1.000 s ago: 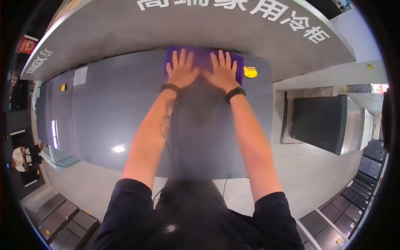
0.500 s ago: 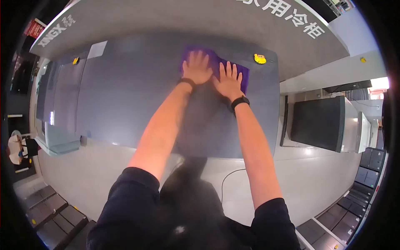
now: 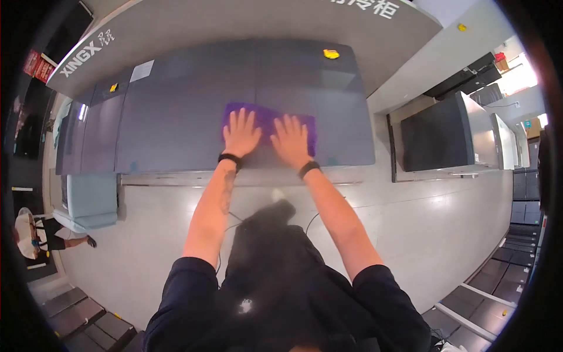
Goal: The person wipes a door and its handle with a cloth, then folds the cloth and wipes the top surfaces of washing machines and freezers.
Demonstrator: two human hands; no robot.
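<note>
A purple cloth lies spread on the dark grey freezer lid, close to its front edge. My left hand rests flat on the cloth's left part with its fingers apart. On the right part of the cloth, my right hand presses flat, fingers spread. Neither hand grips the cloth. A yellow tag sits on the lid near the back right, and a white paper lies toward the left.
Behind the lids stands a grey panel with lettering. Another dark freezer is at the right. A light blue box stands at the left, near another person. A cable lies on the floor by my legs.
Both hands and the purple cloth have moved from the back of the lid toward its front edge. The camera view has shifted, and more floor shows.
</note>
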